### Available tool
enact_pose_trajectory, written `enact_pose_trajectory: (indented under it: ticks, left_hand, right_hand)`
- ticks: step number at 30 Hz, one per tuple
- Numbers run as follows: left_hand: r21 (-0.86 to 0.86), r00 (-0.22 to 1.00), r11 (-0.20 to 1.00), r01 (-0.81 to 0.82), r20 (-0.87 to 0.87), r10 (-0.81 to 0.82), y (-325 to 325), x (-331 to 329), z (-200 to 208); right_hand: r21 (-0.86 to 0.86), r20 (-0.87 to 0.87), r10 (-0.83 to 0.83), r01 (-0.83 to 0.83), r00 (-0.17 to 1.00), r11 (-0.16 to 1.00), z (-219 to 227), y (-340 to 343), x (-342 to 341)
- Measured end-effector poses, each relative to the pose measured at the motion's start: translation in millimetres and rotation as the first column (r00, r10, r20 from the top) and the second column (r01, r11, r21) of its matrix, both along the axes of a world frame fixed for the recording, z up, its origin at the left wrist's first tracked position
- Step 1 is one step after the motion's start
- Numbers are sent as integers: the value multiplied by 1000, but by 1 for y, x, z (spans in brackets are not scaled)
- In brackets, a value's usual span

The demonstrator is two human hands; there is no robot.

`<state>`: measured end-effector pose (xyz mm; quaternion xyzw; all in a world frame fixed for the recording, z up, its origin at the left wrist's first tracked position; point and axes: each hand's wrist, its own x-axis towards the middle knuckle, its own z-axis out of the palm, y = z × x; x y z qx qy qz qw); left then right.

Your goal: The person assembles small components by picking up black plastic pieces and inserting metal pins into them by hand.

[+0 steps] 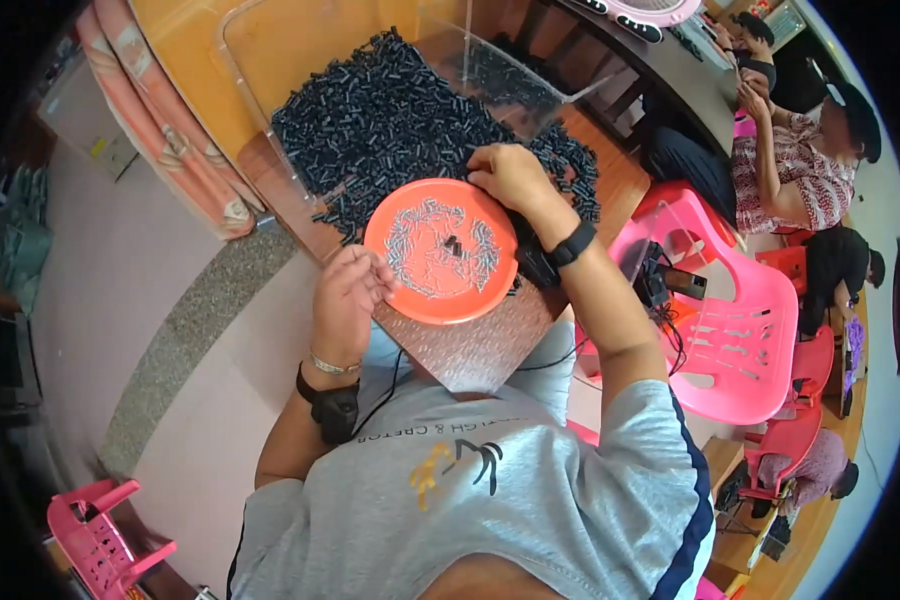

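Observation:
An orange-red round plate (444, 309) lies on the small table in front of me. Many thin silvery metal pins (407, 230) are spread over it, with a few small black pieces (454, 246) near its middle. Beside the plate's left rim is my left hand (353, 287), its fingers curled together; whatever they pinch is too small to name. At the plate's far right rim, my right hand (511, 178) bends its fingers down by the heap of short black tubes (380, 115). Its fingertips are partly hidden, so what they grip does not show.
Behind the plate, the heap spills around a clear plastic bin (467, 50). A dark device (537, 265) sits under my right wrist. On the right stands a pink plastic chair (740, 345) with a black device and cables. Several people (785, 165) sit farther right; a patterned curtain (170, 120) hangs left.

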<state>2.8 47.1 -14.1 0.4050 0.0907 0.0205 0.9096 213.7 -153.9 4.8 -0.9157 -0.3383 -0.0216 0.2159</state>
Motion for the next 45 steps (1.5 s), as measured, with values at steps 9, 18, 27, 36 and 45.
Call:
enact_pose_trajectory:
  ticks: [9, 18, 27, 36, 45]
  left_hand:
    - [8, 999, 999, 36, 4, -36, -2, -1, -2]
    - [126, 995, 988, 91, 14, -94, -19, -1, 15]
    - [241, 970, 949, 204, 80, -229, -46, 9, 41]
    - [217, 951, 939, 267, 97, -293, -55, 8, 32]
    - [103, 951, 957, 271, 123, -283, -60, 9, 29]
  right_hand:
    - [97, -115, -62, 74, 991, 993, 18, -2, -8]
    - [698, -581, 417, 163, 699, 697, 50, -17, -84]
    - [789, -539, 500, 199, 678, 581, 36, -14, -137]
    - [743, -523, 330, 230, 786, 628, 39, -16, -152]
    - [658, -131, 169, -42, 977, 752, 35, -14, -158]
